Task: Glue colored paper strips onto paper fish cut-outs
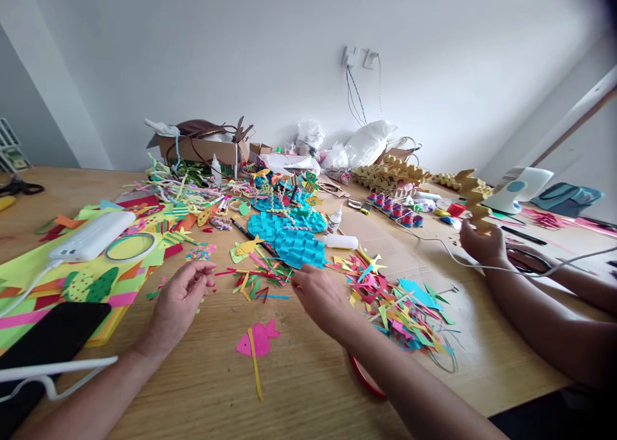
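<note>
A pink paper fish (260, 340) lies flat on the wooden table (212, 395), with a yellow paper strip (253, 363) across it. Beyond and left of the fish, my left hand (180, 295) has its fingertips pressed together; anything between them is too small to make out. My right hand (321, 295) hovers near the paper scraps (265, 278), fingers bent down and closed, and what they hold, if anything, is hidden. Just past it is the blue painted egg-carton piece (299, 247). A yellow paper fish (249, 245) lies left of that piece.
Coloured paper sheets, a white power strip (91, 236) and a black phone (58, 337) lie left. Cut scraps (409, 318) spread right. Another person's hand (484, 244) holds a yellow carton strip (475, 199). White glue bottles (335, 219) stand mid-table; a cable crosses at right.
</note>
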Motion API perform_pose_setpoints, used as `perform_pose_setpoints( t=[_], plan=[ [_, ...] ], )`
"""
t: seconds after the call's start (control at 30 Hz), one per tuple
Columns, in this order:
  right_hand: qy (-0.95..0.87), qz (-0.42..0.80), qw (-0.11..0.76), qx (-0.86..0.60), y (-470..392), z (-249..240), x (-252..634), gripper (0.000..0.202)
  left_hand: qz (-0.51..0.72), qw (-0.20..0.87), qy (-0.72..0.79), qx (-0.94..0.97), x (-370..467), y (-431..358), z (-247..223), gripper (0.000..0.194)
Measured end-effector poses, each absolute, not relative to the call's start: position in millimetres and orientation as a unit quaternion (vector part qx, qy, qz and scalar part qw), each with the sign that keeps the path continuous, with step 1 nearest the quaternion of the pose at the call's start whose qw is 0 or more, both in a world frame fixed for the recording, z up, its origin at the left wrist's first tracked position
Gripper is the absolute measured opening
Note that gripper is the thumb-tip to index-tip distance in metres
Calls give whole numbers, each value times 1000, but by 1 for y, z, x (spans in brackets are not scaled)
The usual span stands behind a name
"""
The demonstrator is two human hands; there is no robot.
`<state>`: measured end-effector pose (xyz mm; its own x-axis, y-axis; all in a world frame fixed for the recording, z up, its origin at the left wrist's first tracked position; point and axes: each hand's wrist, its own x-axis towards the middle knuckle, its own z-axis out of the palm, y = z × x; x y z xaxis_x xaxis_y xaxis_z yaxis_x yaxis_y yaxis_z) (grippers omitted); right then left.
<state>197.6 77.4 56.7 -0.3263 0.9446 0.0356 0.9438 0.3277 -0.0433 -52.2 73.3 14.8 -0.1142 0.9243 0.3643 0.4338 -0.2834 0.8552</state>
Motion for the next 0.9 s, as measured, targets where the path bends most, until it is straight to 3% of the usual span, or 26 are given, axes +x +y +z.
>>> perform_pose_setpoints(
  t=[0.13, 0.43, 0.9],
  plan=[
    [-841, 33, -8, -540, 74, 52, 187, 17, 498, 223, 530, 649, -51, 73, 13, 23],
    [-853, 32, -65, -517, 83, 46, 178, 24, 449, 147, 489, 733, -48, 69, 8, 19],
    [-865, 23, -76, -496, 85, 49, 183, 26, 410, 87, 450, 788, -37, 66, 13, 22]
  ],
)
